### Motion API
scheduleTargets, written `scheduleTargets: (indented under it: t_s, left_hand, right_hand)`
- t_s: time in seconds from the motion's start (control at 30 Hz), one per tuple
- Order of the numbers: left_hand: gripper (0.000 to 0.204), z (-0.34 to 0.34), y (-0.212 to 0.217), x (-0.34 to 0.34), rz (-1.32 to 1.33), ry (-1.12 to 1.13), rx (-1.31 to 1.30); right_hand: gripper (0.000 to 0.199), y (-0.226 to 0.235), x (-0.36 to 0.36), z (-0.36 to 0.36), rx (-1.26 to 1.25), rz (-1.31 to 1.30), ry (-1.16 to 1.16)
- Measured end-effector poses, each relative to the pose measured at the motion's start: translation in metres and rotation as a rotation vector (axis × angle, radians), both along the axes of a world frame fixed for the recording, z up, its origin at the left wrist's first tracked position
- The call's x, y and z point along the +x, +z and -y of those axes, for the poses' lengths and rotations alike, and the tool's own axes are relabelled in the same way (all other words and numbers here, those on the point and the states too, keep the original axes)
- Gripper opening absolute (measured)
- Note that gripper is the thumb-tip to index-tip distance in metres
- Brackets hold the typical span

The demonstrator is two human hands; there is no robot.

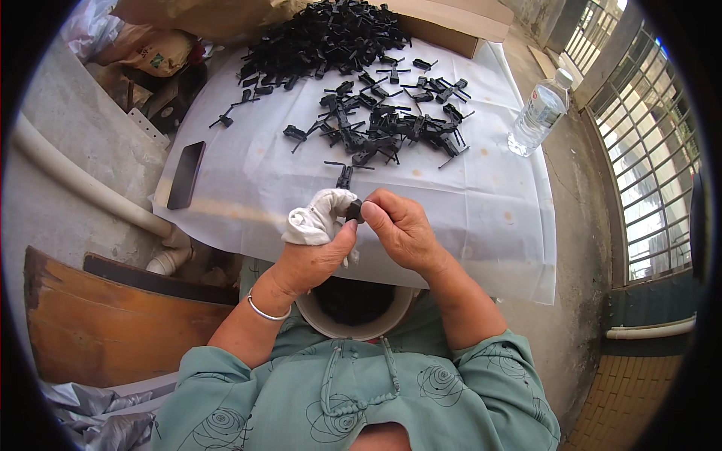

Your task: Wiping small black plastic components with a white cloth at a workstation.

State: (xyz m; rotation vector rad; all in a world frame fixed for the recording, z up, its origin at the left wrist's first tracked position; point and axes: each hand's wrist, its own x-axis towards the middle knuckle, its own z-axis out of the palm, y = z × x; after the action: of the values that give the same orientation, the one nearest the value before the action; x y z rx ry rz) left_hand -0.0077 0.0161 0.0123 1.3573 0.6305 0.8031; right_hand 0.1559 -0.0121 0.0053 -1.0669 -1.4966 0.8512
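Close to the table's near edge, my left hand [323, 229], its fingers partly wrapped in white cloth, grips a small black plastic part [354, 210]. The fingers of my right hand [400, 225] are closed on the same part from the other side, thumb against index finger. Just beyond my left fingers is another black plastic piece [344, 177] with two thin arms; whether it joins the held part is hidden. Farther out lies a loose group of similar black parts [383, 124], with a large heap [331, 37] behind them.
White sheeting covers the table [256, 165]. A dark phone [186, 175] lies at its left edge and a clear bottle [539, 113] stands at the right. Below my hands, a pale bucket [407, 304] has dark contents. A cardboard box [444, 34] sits at the back.
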Motion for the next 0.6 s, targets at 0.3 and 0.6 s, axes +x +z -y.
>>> scheduleTargets:
  t_s: [0.3, 0.6]
  left_hand:
    - [0.026, 0.0, -0.008, 0.002, -0.283, 0.214, 0.369]
    - [0.026, 0.002, -0.012, 0.001, -0.481, 0.348, 0.897]
  right_hand:
    - [0.024, -0.002, -0.003, 0.001, -0.053, 0.228, 0.02]
    - [0.027, -0.034, -0.023, -0.006, -0.231, -0.033, -0.023]
